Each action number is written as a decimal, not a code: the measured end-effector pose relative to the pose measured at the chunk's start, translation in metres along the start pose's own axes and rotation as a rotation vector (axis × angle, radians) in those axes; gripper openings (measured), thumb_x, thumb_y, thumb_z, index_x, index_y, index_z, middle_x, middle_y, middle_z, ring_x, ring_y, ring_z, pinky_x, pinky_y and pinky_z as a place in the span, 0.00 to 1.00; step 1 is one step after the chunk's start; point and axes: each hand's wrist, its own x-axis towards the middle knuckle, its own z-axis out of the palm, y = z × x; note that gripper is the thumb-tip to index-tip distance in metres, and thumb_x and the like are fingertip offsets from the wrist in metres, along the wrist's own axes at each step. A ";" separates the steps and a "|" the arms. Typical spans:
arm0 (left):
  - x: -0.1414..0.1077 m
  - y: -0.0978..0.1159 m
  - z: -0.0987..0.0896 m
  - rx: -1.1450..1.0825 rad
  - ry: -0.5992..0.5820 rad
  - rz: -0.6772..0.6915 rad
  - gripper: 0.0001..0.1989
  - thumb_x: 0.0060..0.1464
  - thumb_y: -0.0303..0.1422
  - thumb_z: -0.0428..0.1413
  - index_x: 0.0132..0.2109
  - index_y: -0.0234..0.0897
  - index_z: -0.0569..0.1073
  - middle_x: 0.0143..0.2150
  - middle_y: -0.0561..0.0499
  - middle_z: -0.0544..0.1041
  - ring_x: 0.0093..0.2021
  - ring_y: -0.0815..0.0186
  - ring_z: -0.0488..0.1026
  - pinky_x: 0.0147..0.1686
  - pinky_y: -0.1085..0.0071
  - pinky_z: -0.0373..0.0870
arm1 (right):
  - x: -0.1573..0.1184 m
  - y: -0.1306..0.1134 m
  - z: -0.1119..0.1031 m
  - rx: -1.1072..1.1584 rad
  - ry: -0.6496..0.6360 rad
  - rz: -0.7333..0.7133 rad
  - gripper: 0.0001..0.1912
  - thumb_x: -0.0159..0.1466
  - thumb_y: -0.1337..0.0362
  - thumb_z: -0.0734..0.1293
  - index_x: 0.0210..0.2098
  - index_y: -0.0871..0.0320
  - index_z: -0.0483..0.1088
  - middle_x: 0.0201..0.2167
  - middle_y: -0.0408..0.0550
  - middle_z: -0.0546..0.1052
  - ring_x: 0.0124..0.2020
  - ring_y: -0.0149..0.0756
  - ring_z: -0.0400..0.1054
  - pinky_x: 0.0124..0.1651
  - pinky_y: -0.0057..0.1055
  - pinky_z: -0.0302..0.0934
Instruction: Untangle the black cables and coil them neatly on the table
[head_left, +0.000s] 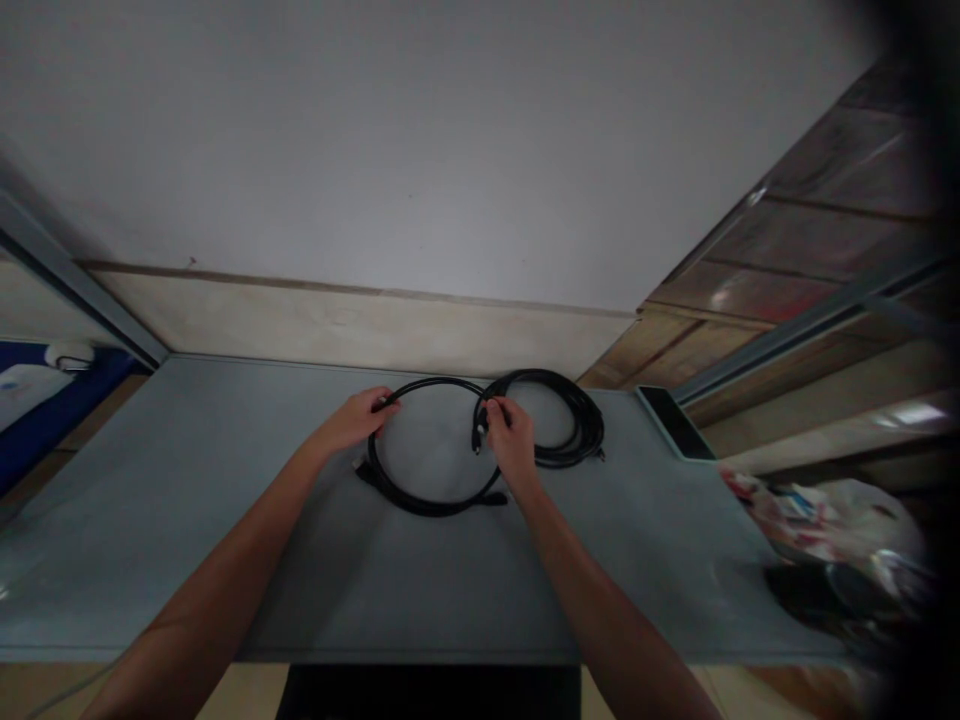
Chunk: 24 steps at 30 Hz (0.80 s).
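A black cable [435, 507] forms a round loop on the grey table, its plug ends showing at the lower left and lower right of the ring. The fingers of my left hand [360, 415] close on the loop's upper left side. At the ring's right side, my right hand [511, 435] pinches the same cable. Just beyond the right hand lies a second, thicker coil of black cable [585, 420], partly behind the fingers. A small connector end hangs beside my right fingertips; which coil it belongs to I cannot tell.
A phone-like device [679, 425] with a pale green edge rests at the table's [180, 480] back right. Plastic bags [840, 520] and dark items crowd the right edge. Behind the table rises a white wall [420, 160]. Metal frame posts [82, 285] flank it.
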 end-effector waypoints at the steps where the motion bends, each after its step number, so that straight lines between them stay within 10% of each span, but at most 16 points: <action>1: -0.001 0.002 -0.001 0.102 0.021 0.026 0.14 0.59 0.42 0.52 0.43 0.36 0.73 0.31 0.49 0.75 0.30 0.64 0.71 0.32 0.68 0.65 | 0.000 -0.001 0.000 -0.006 0.003 0.002 0.20 0.65 0.49 0.60 0.35 0.58 0.74 0.25 0.48 0.75 0.29 0.39 0.69 0.30 0.32 0.61; 8: -0.032 0.022 -0.011 0.540 0.251 -0.238 0.17 0.45 0.47 0.64 0.33 0.40 0.72 0.30 0.44 0.75 0.36 0.54 0.74 0.32 0.68 0.62 | 0.005 -0.002 -0.005 -0.139 -0.012 -0.021 0.18 0.65 0.52 0.62 0.33 0.59 0.76 0.30 0.53 0.79 0.32 0.42 0.73 0.38 0.36 0.64; 13: -0.049 0.030 0.009 0.408 0.048 -0.387 0.21 0.39 0.48 0.68 0.27 0.41 0.67 0.15 0.52 0.65 0.25 0.55 0.72 0.26 0.69 0.58 | 0.006 0.009 -0.006 -0.227 -0.073 -0.082 0.17 0.64 0.55 0.64 0.44 0.58 0.76 0.39 0.55 0.81 0.40 0.45 0.75 0.45 0.39 0.66; 24: -0.035 0.030 0.027 0.618 0.052 -0.247 0.18 0.55 0.28 0.56 0.53 0.33 0.64 0.45 0.28 0.76 0.47 0.43 0.76 0.41 0.60 0.65 | 0.008 0.010 -0.008 -0.386 -0.172 -0.141 0.14 0.62 0.54 0.64 0.27 0.57 0.71 0.22 0.46 0.74 0.26 0.36 0.67 0.32 0.31 0.58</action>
